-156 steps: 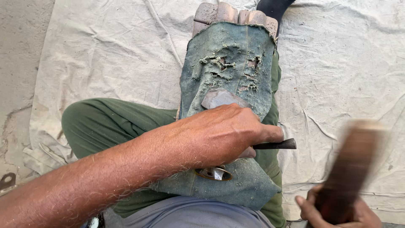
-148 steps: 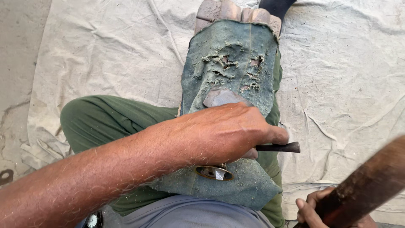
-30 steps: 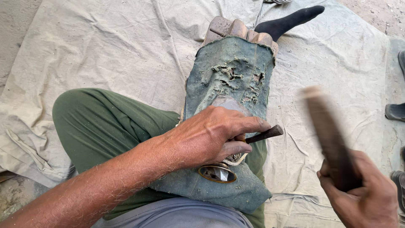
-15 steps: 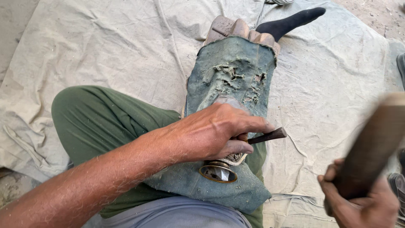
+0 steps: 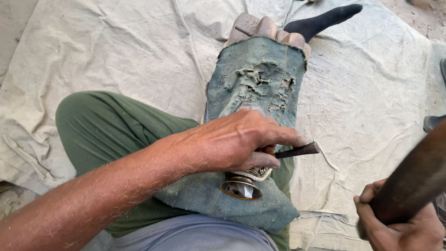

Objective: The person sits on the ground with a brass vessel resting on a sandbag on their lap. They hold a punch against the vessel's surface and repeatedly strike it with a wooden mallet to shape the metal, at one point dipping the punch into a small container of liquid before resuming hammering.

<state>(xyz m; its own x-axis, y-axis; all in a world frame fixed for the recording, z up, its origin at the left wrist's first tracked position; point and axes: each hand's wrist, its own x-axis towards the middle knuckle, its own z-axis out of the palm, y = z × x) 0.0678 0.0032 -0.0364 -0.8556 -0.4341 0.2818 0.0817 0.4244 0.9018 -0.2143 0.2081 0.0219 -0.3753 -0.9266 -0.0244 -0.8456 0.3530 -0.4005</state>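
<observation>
A pale canvas sheet (image 5: 116,51) covers the ground, and the person sits on it with a green-trousered leg (image 5: 111,130) bent to the left of a worn blue-green cloth pad (image 5: 260,79). That pad lies along the outstretched leg and serves as the work bed. At its near end the left hand (image 5: 237,142) is closed around a dark chisel (image 5: 297,150), whose butt juts out to the right, and also bears down on a small round metal piece (image 5: 240,187) resting on the pad. To the right of the pad, the right hand (image 5: 404,225) is wrapped tight round a dark wooden mallet (image 5: 411,179), raised and blurred. This looks like the striking step of chasing metal; the next blow needs to land squarely on the chisel's butt.
</observation>
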